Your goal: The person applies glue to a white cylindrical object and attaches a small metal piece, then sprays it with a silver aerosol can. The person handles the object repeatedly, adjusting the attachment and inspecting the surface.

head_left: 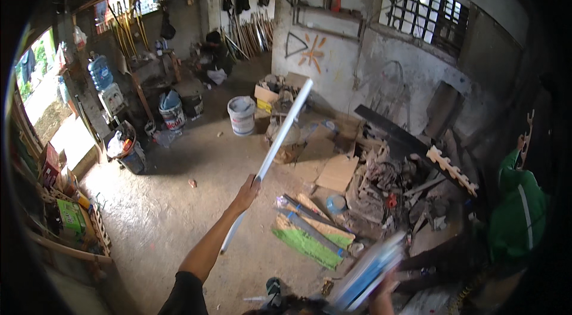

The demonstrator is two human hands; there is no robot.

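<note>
My left hand (245, 195) is wrapped round a long, narrow, pale shiny strip (281, 135), held out at arm's length. The strip slants from lower left to upper right, and both ends stick out past my fist. Its material is unclear. At the lower right my right hand (384, 290), smeared by motion, holds a blurred blue-and-white flat bundle (369, 268); its kind cannot be made out. Beyond the bundle, long dark pieces with blue bands (311, 231) lie on a green and tan sheet (304, 248) on the floor.
A cluttered heap (381, 181) fills the right side, with a dark plank (393, 130) across it. A white bucket (241, 115) stands ahead. Boxes (71, 218) line the left. A green garment (518, 214) shows at far right. Another person (217, 62) crouches at the back.
</note>
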